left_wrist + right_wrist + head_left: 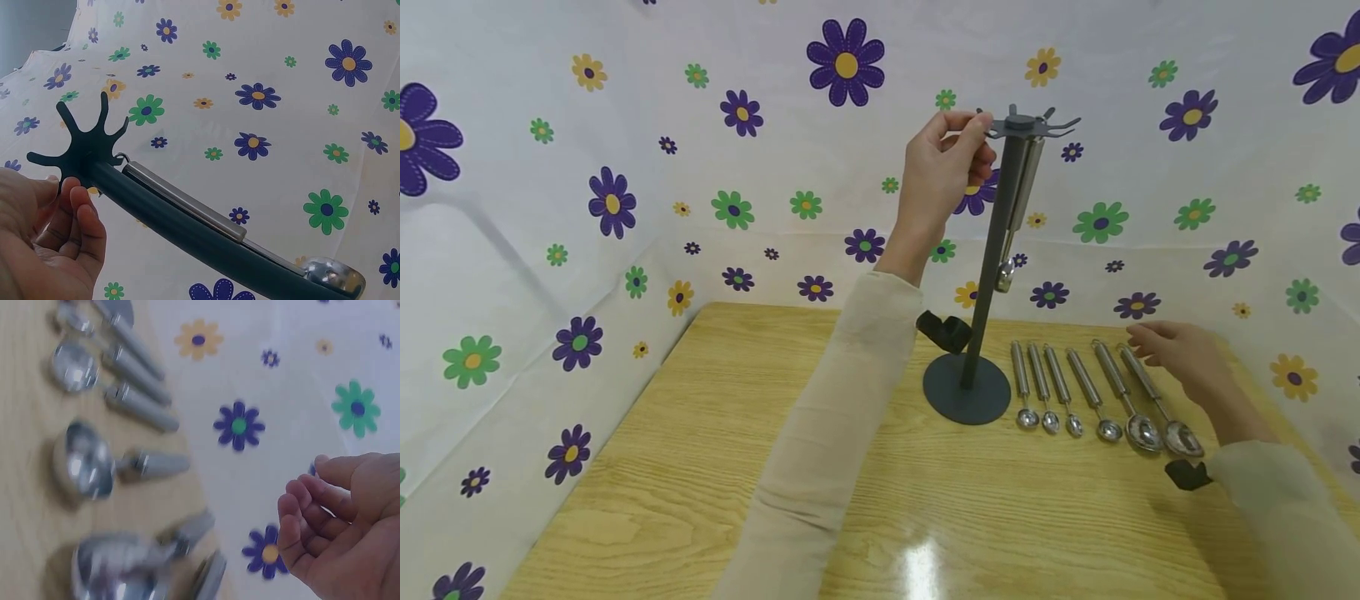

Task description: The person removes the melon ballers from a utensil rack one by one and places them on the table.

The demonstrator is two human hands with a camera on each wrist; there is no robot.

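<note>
My left hand (946, 167) pinches one of the prongs at the top of a dark hanging stand (989, 250) between thumb and fingers. From another prong of that stand hangs a metal scoop (1022, 200), its bowl pointing down along the pole. In the left wrist view the hanging scoop's ring (122, 158) loops over a prong. My right hand (1183, 358), fingers loosely bent and holding nothing, hovers near the handle end of the rightmost large scoop (1182, 437). Beside that one lies another large scoop (1142, 433).
Smaller scoops, among them a middle-sized scoop (1108, 429) and a small scoop (1027, 417), lie in a row right of the stand's round base (940, 396), handles toward the back. A flowered cloth (775, 183) surrounds the wooden table (715, 433) behind and at the sides.
</note>
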